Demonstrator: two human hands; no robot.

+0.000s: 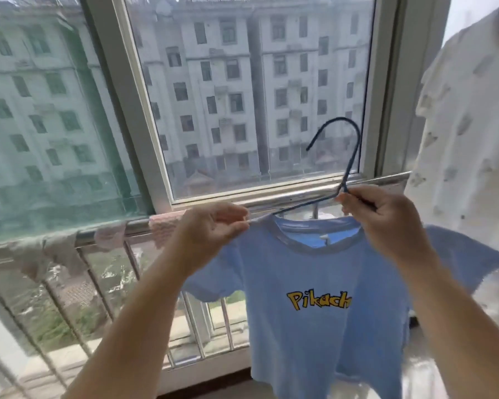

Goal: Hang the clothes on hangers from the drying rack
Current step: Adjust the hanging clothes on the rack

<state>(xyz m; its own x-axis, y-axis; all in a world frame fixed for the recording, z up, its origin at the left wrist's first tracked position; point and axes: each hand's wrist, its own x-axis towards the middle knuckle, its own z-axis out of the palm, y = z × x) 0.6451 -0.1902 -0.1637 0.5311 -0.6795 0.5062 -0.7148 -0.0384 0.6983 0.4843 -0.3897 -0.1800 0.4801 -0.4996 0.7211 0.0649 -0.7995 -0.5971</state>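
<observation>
my left hand [213,226] pinches blue shirt [314,298] shoulder | right hand [386,217] grips hanger [346,171] neck | shirt mid-frame, near railing [285,198] | risk: far shoulder slips off, shirt only half seated

A metal railing [285,197] along the window carries small pinkish and grey cloths [110,236] draped over it.

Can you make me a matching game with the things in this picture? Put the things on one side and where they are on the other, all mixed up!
Things:
1. blue T-shirt
2. hanger
3. pink cloth
4. white garment

Places:
A. draped over the metal railing
B. hanging at the far right
C. neck gripped by the right hand
D. shoulder pinched by the left hand

Pairs: 1-D, 2-C, 3-A, 4-B
</observation>
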